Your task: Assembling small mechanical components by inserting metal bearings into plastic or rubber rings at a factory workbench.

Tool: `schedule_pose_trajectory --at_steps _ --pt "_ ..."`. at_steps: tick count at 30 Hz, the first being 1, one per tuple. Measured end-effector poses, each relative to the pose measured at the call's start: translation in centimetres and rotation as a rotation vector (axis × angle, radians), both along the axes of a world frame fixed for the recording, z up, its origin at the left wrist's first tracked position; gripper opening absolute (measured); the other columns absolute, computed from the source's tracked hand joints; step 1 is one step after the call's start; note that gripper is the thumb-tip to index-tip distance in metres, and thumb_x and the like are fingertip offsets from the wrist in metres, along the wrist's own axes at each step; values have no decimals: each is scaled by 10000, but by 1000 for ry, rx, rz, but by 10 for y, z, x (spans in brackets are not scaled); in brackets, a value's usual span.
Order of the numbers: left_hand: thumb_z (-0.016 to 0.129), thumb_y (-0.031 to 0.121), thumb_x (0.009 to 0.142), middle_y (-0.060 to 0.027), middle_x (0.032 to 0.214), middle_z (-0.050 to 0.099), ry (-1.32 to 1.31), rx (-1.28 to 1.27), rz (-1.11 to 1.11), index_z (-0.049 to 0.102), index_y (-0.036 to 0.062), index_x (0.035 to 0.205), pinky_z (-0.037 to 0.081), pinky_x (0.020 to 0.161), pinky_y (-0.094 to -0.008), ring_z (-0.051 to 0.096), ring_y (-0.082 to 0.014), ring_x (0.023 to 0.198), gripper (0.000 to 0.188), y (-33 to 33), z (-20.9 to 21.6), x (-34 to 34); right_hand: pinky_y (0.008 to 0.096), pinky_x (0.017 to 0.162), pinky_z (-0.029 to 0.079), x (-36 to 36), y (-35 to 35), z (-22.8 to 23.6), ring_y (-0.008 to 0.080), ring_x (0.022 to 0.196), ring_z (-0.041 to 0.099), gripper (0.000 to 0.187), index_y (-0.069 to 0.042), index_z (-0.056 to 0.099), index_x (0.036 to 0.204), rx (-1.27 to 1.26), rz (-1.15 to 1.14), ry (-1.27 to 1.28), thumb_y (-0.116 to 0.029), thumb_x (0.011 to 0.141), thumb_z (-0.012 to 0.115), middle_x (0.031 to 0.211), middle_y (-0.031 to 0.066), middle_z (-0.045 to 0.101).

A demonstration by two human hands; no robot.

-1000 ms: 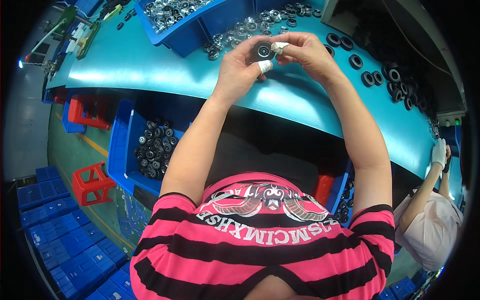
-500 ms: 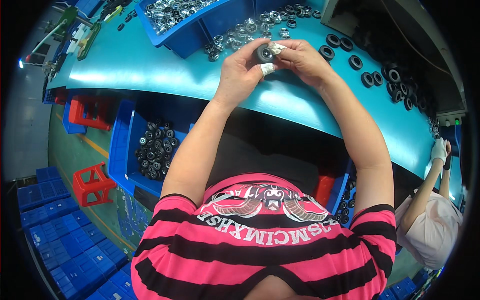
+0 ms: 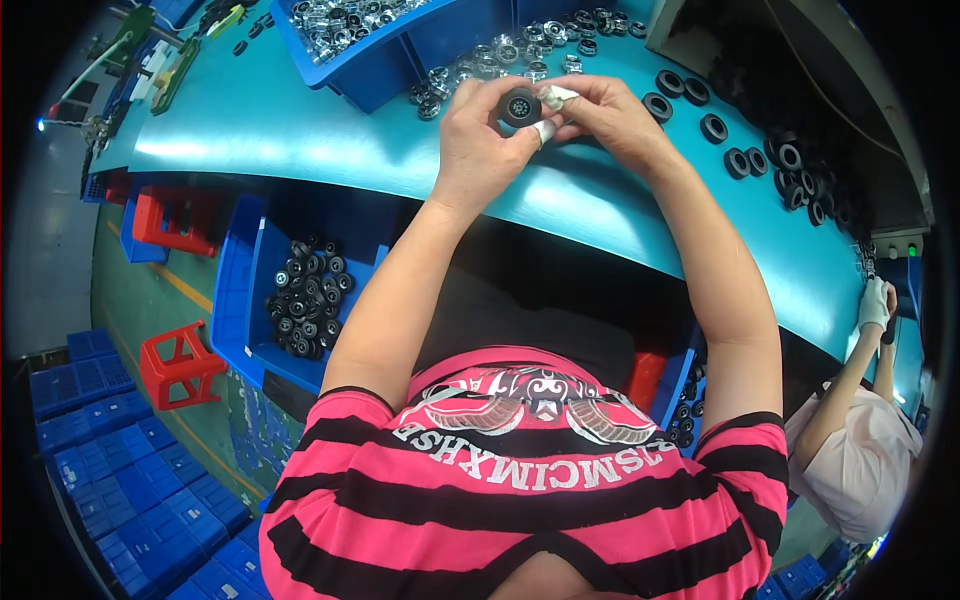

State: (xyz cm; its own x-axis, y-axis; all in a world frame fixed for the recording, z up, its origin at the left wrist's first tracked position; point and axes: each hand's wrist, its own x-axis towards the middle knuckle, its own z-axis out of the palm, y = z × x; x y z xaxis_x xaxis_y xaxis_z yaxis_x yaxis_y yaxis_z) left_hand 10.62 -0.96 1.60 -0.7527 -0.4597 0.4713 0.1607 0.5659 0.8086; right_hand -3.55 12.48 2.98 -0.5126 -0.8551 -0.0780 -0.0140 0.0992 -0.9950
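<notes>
Left hand (image 3: pixel 480 148) — one, fingers and wrapped thumb closed round a black wheel (image 3: pixel 519 107), above the turquoise table (image 3: pixel 370 160). Right hand (image 3: pixel 618 122) — one, thumb wrapped, fingers curled at the wheel's right edge; grip cannot be told. Beyond: shiny hubs (image 3: pixel 507 53), loose. Rightward: black rings (image 3: pixel 714 128), scattered.

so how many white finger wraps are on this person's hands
2: one white wrap on the left hand, another wrap on the right hand; more may be hidden.
</notes>
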Motion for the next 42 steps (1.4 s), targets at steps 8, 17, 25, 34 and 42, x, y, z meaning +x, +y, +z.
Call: schedule_pose_trajectory --at_steps 8,17,25,34,42 --pt "812 117 743 -51 980 576 -13 -174 29 711 64 1158 510 650 -267 601 -137 782 431 -2 -6 -1 258 773 549 1 0 1 109 835 660 319 -19 723 1173 -1 57 109 -205 917 684 937 54 719" --pt "827 98 757 -87 964 577 -164 -175 371 668 58 1211 501 785 -337 595 -221 855 482 -55 23 148 409 846 557 -105 84 19 290 1035 691 366 -169 748 1184 339 -606 938 -292 840 747 1137 95 732" --pt "772 83 825 -64 951 576 -440 -261 663 664 57 1270 485 741 -308 554 -173 825 458 -145 5 279 466 1105 324 -114 97 -4 245 1305 478 565 -276 662 1331 754 -331 1173 -171 782 737 1362 6 619" --pt "676 9 892 -65 992 586 9 -43 -185 659 14 1242 519 795 -251 614 -118 841 350 -14 27 42 341 945 530 -53 41 26 205 1032 665 539 -128 676 1258 -90 -235 862 -121 731 788 1151 53 702" --pt "778 87 866 -44 1098 555 -109 245 -227 604 3 1342 528 732 -224 612 -91 830 513 2 8 -23 343 901 563 -12 13 17 217 976 692 591 -76 609 1265 -96 -98 708 -77 717 831 1079 84 721"
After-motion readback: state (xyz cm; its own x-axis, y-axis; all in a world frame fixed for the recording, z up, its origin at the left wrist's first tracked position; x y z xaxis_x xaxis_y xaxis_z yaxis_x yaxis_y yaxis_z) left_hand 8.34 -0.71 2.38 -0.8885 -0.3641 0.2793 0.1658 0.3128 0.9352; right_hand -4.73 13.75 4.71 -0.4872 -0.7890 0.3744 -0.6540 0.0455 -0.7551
